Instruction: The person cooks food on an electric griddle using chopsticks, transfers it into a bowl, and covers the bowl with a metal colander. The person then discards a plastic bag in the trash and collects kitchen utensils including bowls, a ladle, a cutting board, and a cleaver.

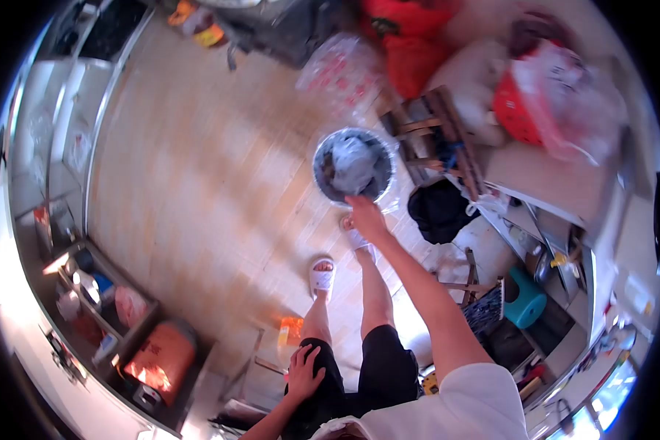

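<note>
My right hand [365, 218] reaches down to the near edge of a round trash bin [320, 176], its fingers closed at the rim. Inside the bin, which has a clear plastic liner, lies a crumpled pale plastic bag [353, 163]. The fingertips on the rim are small and partly hidden. My left hand [304, 372] rests on my thigh over the black shorts [328, 381], fingers spread and holding nothing. Just in front of my feet, in white sandals [322, 277], stands the bin.
Right of the bin are a folded wooden stool [451, 139], a black bag [440, 211] and a teal stool [526, 299]. Red bags [411, 59] and a pink-patterned plastic bag [345, 77] lie beyond it. An open cabinet with an orange canister [161, 359] stands at left.
</note>
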Action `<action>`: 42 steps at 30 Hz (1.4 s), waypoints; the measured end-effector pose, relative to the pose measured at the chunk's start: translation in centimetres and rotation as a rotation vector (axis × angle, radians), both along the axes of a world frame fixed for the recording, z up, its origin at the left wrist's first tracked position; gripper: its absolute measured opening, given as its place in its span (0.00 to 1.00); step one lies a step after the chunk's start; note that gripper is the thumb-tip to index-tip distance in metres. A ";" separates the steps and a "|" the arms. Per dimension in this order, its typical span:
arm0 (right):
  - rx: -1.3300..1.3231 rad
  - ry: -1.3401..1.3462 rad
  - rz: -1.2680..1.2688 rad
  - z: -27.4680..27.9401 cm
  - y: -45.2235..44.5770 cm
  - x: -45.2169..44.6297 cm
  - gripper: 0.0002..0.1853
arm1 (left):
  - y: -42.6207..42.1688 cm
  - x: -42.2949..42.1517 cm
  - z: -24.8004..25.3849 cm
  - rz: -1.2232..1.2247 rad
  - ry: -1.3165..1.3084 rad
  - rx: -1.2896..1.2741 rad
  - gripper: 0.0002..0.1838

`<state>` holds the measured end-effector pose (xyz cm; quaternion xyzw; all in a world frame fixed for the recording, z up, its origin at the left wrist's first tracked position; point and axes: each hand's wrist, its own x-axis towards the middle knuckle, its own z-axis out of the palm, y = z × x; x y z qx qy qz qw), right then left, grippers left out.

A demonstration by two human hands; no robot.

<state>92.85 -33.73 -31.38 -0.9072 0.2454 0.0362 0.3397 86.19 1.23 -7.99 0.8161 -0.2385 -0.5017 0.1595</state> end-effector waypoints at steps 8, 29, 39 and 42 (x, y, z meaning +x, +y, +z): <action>0.196 0.070 -0.755 26.1 10.4 -25.6 0.15 | 2.2 3.1 1.9 -0.350 -0.094 -0.357 0.27; 0.672 0.128 -1.993 30.7 55.1 -65.8 0.14 | -14.7 -17.9 7.3 -1.153 0.035 0.216 0.30; 0.429 -0.142 -1.902 29.9 44.5 -78.1 0.13 | -13.8 -28.3 14.8 -1.429 -0.108 0.078 0.26; 0.373 -0.205 -1.781 30.3 39.1 -79.8 0.14 | -12.1 -25.1 14.3 -1.215 -0.265 -0.049 0.23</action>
